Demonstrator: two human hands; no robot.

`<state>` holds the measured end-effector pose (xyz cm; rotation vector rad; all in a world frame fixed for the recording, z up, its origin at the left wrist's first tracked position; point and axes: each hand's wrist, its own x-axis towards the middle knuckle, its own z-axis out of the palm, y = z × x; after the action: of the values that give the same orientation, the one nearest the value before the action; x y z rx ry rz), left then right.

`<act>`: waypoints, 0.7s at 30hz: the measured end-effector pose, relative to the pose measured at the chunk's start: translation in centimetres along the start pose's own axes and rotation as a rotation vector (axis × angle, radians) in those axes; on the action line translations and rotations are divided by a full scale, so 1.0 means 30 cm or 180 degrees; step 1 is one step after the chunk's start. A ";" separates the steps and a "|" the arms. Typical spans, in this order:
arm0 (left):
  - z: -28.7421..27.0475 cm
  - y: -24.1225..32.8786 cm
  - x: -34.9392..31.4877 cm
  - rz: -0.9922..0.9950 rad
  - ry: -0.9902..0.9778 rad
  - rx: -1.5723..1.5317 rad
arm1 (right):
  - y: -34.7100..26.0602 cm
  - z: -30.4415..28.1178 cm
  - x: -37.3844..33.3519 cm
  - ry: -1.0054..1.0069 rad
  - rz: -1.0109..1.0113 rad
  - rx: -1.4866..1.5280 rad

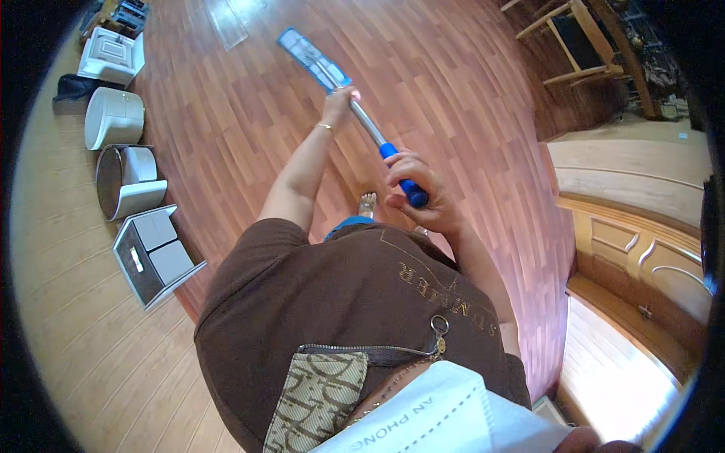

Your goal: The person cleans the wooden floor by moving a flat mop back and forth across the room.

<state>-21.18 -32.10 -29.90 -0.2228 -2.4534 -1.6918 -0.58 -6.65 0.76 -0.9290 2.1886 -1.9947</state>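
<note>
A flat mop [368,123] slants in front of me, with a silver pole and a blue grip at its near end. Its long head [306,53], blue-edged with pale grey panels, points away to the far left. My left hand [340,106] is closed round the pole close to the head. Lower down, my right hand [424,189] curls its fingers and thumb loosely about the blue grip. Whether the mop head touches the floor I cannot tell.
Reddish wood-plank floor [249,136] spreads around my feet. Along the left wall stand a white rounded cabinet [113,118], shelf units and a grey drawer box [160,241]. A wooden chair [578,45] is at the far right, a carved wooden panel [634,245] nearer.
</note>
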 end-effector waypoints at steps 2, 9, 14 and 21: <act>0.052 0.206 -0.018 0.0251 0.0066 0.0628 | 0.002 -0.066 0.025 -0.0609 -0.0212 -0.0344; -0.109 0.416 -0.213 0.1004 -0.0125 0.1558 | -0.143 -0.115 0.039 -0.1502 -0.0788 0.0070; -0.037 0.553 -0.290 0.1534 -0.0764 0.1764 | -0.271 -0.220 -0.029 -0.1557 -0.0799 0.0199; 0.133 0.793 -0.353 0.1523 -0.1802 0.1284 | -0.455 -0.305 -0.202 -0.1144 -0.0784 0.0341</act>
<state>-6.06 -20.38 -11.81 -1.2579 -2.7212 -1.0007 6.06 4.32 12.70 -1.4683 1.8328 -1.8315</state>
